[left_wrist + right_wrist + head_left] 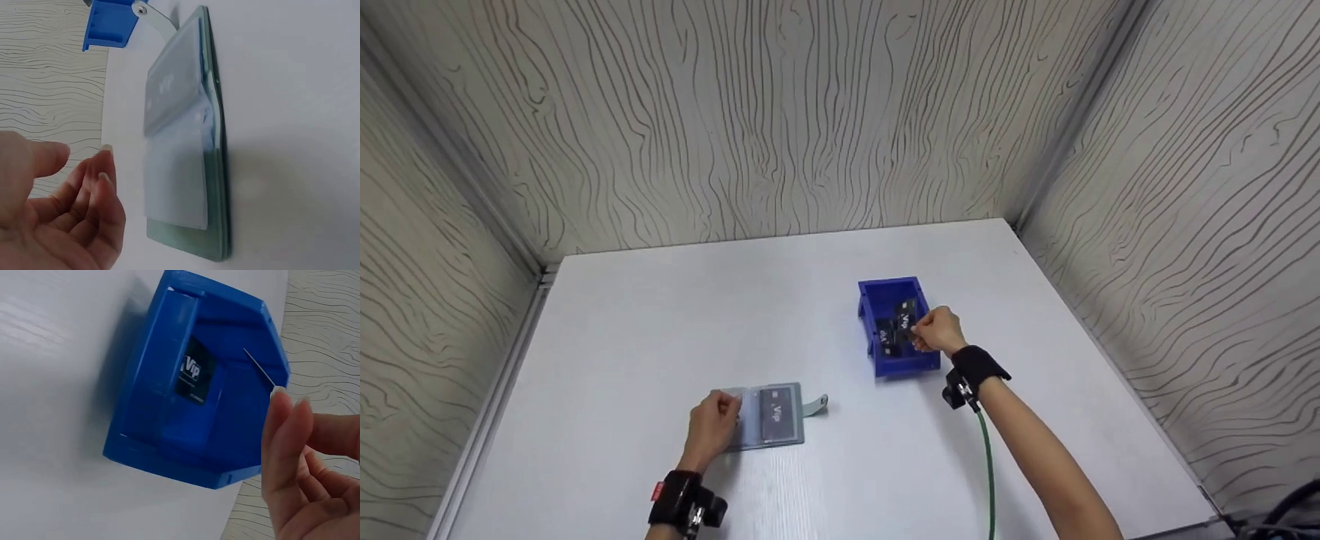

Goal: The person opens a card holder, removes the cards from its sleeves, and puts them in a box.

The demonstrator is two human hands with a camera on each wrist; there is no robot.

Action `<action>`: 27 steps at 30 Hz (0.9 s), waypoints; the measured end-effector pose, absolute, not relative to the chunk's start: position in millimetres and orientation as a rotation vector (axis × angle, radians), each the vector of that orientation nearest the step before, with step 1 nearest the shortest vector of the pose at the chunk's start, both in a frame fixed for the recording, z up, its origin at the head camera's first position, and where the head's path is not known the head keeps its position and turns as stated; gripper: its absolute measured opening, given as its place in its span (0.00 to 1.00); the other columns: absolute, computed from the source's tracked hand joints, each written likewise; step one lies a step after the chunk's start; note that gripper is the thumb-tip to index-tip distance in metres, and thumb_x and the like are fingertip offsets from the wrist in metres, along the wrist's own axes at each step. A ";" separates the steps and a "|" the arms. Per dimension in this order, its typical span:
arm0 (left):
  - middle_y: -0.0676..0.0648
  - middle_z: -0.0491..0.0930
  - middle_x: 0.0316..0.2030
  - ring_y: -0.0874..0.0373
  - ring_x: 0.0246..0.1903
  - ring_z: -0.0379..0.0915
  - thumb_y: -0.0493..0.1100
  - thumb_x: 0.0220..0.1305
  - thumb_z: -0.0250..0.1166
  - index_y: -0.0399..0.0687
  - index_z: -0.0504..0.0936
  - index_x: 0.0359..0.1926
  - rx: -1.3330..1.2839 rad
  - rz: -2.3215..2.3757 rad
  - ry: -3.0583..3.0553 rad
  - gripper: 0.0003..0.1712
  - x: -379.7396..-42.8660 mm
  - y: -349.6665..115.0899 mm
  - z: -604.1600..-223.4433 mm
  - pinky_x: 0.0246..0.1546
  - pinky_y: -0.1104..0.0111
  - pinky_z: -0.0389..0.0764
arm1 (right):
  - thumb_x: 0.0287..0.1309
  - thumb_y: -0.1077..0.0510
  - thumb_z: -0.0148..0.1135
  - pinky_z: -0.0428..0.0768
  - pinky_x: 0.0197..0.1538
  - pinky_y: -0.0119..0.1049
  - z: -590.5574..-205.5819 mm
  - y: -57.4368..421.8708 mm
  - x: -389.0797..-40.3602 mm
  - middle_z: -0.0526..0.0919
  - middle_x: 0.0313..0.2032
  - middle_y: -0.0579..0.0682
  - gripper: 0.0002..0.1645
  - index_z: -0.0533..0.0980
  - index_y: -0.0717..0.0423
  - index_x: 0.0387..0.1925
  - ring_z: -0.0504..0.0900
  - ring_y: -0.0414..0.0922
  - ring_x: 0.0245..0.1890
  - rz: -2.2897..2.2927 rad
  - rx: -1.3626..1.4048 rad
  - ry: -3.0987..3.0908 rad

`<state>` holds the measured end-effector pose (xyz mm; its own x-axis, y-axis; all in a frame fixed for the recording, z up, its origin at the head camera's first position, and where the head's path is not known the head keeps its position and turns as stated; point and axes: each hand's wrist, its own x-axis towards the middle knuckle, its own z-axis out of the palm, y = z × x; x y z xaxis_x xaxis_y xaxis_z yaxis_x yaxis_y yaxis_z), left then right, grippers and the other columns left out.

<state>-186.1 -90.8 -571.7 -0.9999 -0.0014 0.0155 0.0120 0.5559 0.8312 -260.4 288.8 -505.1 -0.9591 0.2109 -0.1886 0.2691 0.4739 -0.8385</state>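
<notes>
My right hand [939, 330] pinches a black VIP card [906, 315] between thumb and fingers over the blue bin [907, 367]. Seen edge-on in the right wrist view, that card [260, 367] is a thin line at the fingertips. Another black VIP card [194, 374] lies inside the bin. A pale green card holder [801, 412] lies spread on the table, with a VIP card [777, 416] in its right clear sleeve. Beside its left part is my left hand [711, 429], fingers loosely bent; the left wrist view shows it [73, 208] apart from the clear sleeve [177, 180], holding nothing.
The holder's strap [814, 406] with a metal snap sticks out to the right, toward the bin. A green cable [988, 465] runs from the right wrist camera over the white table [660, 315]. Wood-patterned walls [780, 127] enclose the table at the back and sides.
</notes>
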 end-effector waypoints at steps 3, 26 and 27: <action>0.48 0.76 0.24 0.61 0.24 0.70 0.38 0.67 0.58 0.37 0.76 0.32 0.023 -1.465 -2.768 0.08 -183.8 -99.4 -573.6 0.24 0.71 0.68 | 0.54 0.74 0.58 0.78 0.19 0.29 -516.1 280.6 -268.3 0.82 0.17 0.60 0.04 0.77 0.76 0.28 0.78 0.38 0.11 -1.427 0.385 2.671; 0.47 0.75 0.24 0.60 0.24 0.69 0.39 0.69 0.57 0.35 0.76 0.34 0.155 -1.486 -2.797 0.10 -183.2 -110.4 -580.7 0.24 0.70 0.69 | 0.50 0.70 0.61 0.77 0.21 0.33 -559.8 272.3 -287.2 0.83 0.16 0.59 0.06 0.81 0.71 0.23 0.82 0.46 0.14 -0.970 0.381 2.901; 0.48 0.74 0.24 0.60 0.24 0.69 0.39 0.68 0.57 0.35 0.76 0.34 0.159 -1.488 -2.798 0.10 -183.6 -110.8 -580.9 0.24 0.70 0.69 | 0.50 0.70 0.60 0.77 0.21 0.33 -560.8 272.8 -288.2 0.83 0.17 0.59 0.06 0.80 0.71 0.23 0.83 0.47 0.15 -0.966 0.378 2.904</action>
<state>-183.6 -110.8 -580.9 -0.9945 -0.0734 -0.0751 -0.1033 0.5552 0.8253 -288.2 272.8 -560.8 -0.9683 0.2127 -0.1310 0.2488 0.7739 -0.5824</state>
